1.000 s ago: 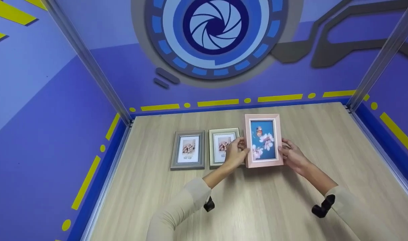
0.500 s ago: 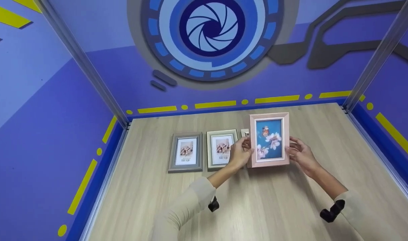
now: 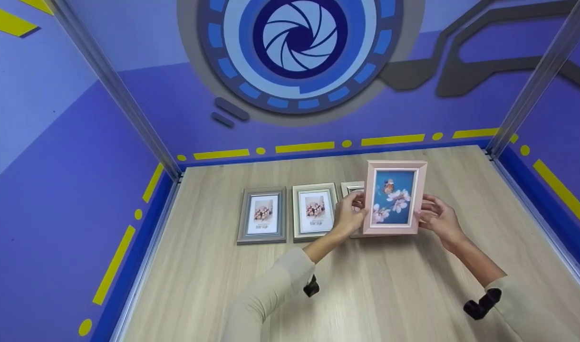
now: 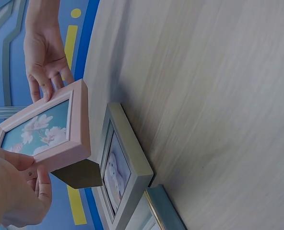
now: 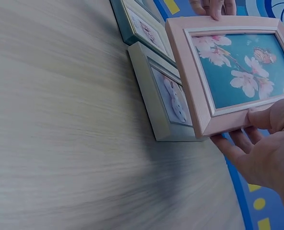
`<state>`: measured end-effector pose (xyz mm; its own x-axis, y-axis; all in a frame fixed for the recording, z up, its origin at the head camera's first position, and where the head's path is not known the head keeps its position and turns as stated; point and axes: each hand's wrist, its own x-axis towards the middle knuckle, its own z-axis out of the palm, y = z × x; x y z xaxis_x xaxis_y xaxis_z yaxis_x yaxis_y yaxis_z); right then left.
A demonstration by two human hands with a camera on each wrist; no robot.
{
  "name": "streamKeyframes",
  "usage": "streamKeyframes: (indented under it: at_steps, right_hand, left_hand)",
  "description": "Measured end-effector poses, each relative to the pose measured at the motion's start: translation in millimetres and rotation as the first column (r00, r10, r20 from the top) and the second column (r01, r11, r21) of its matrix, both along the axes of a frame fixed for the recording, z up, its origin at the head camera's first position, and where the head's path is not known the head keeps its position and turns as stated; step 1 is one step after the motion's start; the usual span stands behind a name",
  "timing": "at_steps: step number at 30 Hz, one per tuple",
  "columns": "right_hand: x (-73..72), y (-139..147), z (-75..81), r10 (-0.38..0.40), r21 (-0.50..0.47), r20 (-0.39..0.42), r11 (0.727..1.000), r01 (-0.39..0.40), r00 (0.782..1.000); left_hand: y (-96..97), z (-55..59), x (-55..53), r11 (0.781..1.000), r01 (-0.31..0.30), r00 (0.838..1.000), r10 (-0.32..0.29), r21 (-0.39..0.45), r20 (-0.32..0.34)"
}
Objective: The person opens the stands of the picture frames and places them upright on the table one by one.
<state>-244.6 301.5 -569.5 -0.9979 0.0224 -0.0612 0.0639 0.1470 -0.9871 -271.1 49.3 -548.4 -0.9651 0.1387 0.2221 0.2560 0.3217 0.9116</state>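
Observation:
A pink picture frame with a butterfly and blossom picture is held up above the table, its face toward the head camera. My left hand pinches its left side, thumb on the front and fingers behind. On the opposite side my right hand grips the edge the same way. The left wrist view shows a dark brown stand flap sticking out from the back. Behind and below lies a pale frame with a white animal-like figure in its picture; in the head view the pink frame and left hand mostly cover it.
Left of the hands, a champagne-coloured picture frame and a grey one lie face up in a row with the pale frame. The wooden table is bounded by blue panels at the back and sides.
Both hands have carried the pink picture frame to the right, uncovering part of the pale frame beneath. The other frames stay in their row, while the head view has shifted slightly.

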Motion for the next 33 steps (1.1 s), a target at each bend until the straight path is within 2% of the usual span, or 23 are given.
streamKeyframes:
  at_steps: [4,8,12,15,17,20,23,27,31,33]
  right_hand:
    - [1.8,2,0.1,-0.052,-0.045,-0.022,0.998,0.051,0.998]
    - [3.2,6,1.0,-0.115,-0.061,-0.047,0.992,0.112,0.992]
    - [1.3,11,2.3,-0.178,-0.066,-0.076,0.983,0.174,0.981]
    - [-1.3,15,2.0,-0.233,-0.046,-0.078,0.972,0.23,0.969]
    - [-2.3,15,0.1,-0.277,0.008,-0.076,0.96,0.278,0.958]
    - [-3.2,16,-3.9,-0.335,0.106,-0.103,0.932,0.346,0.936]
    - [-4.5,18,-6.3,-0.369,0.167,-0.128,0.907,0.387,0.921]
    - [-6.3,25,-8.0,-0.397,0.167,-0.11,0.896,0.411,0.911]
    - [-6.3,31,-11.2,-0.44,0.154,-0.094,0.88,0.449,0.893]
    - [-7.2,33,-13.5,-0.454,0.153,-0.099,0.872,0.465,0.885]
  left_hand:
    - [4.1,1.1,-2.6,0.998,0.057,0.998,-0.057,0.014,0.022]
    - [9.6,1.0,-4.2,0.99,0.123,0.988,-0.128,0.065,0.081]
    - [21.2,-1.3,-8.7,0.978,0.163,0.98,-0.176,0.133,0.093]
    - [31.8,-5.2,-12.9,0.968,0.174,0.976,-0.194,0.182,0.099]
    - [36.9,-8.4,-14.4,0.962,0.181,0.972,-0.207,0.206,0.113]
    - [43.0,-12.2,-16.2,0.963,0.186,0.964,-0.218,0.195,0.153]
    - [49.6,-13.1,-18.9,0.973,0.19,0.959,-0.212,0.128,0.187]
    - [61.2,-14.3,-23.1,0.972,0.212,0.949,-0.229,0.098,0.216]
    - [72.0,-17.6,-26.5,0.954,0.26,0.924,-0.291,0.149,0.249]
    - [75.9,-19.4,-28.0,0.951,0.266,0.915,-0.3,0.156,0.268]
